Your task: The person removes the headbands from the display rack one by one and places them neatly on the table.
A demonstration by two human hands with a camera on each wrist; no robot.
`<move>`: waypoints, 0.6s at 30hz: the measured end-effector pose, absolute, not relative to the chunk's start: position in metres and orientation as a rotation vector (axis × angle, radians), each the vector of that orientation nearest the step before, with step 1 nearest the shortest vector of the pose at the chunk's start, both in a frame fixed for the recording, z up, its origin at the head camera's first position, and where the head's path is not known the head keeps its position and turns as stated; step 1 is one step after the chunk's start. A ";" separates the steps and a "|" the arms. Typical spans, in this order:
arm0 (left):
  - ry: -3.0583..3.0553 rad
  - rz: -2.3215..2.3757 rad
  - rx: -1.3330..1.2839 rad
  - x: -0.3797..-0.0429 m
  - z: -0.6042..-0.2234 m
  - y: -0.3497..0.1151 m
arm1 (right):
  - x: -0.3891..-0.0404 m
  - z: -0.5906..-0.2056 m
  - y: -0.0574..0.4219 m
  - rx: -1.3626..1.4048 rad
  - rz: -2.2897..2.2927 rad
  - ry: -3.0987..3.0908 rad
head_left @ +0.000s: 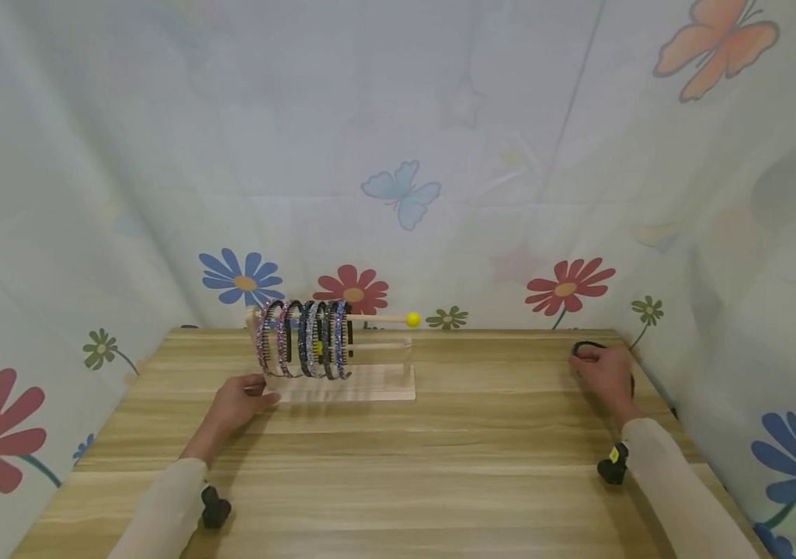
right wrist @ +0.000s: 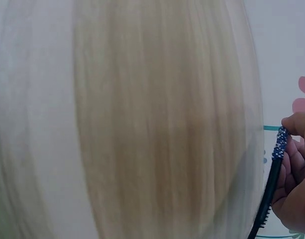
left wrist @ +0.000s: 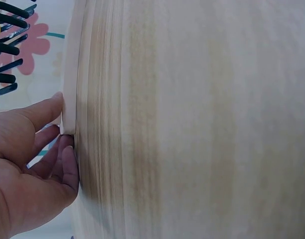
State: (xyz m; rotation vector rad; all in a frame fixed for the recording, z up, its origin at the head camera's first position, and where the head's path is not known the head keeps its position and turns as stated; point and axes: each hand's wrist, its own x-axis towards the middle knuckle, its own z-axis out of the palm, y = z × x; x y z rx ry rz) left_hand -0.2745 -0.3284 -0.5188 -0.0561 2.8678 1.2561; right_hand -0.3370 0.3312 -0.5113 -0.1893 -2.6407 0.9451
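A light wooden headband stand [head_left: 384, 383] is on the table, with several glittery toothed headbands [head_left: 310, 341] hung over its upper rod on the left half. My left hand [head_left: 235, 402] grips the left end of the stand's base; the left wrist view shows the thumb on one face of the base [left wrist: 69, 107] and the curled fingers at its end. Far to the right, my right hand [head_left: 605, 376] holds another headband [right wrist: 279, 144], black with a blue and silver glitter covering. Thumb and fingers pinch it, and part of its band is hidden behind the hand.
A yellow ball [head_left: 413, 319] caps the right end of the upper rod. The wood-grain table [head_left: 439, 481] reaches back to a curtain [head_left: 481, 233] printed with flowers and butterflies. Black wrist cameras [head_left: 215, 508] are strapped to both sleeves.
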 end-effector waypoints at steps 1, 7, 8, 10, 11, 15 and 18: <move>2.867 1.261 -0.062 -0.275 -0.519 -0.328 | -0.337 -0.513 0.331 -0.204 0.939 -2.653; 2.870 1.259 -0.057 -0.274 -0.518 -0.327 | -0.337 -0.517 0.328 -0.260 0.921 -2.706; 2.871 1.256 -0.052 -0.274 -0.517 -0.327 | -0.337 -0.518 0.327 -0.259 0.918 -2.705; 2.867 1.262 -0.055 -0.273 -0.517 -0.327 | -0.336 -0.520 0.327 -0.252 0.912 -2.704; 2.868 1.261 -0.055 -0.273 -0.516 -0.327 | -0.336 -0.521 0.326 -0.247 0.906 -2.702; 2.871 1.255 -0.052 -0.272 -0.515 -0.326 | -0.336 -0.524 0.326 -0.216 0.890 -2.691; 2.870 1.253 -0.056 -0.271 -0.514 -0.326 | -0.337 -0.525 0.326 -0.198 0.881 -2.684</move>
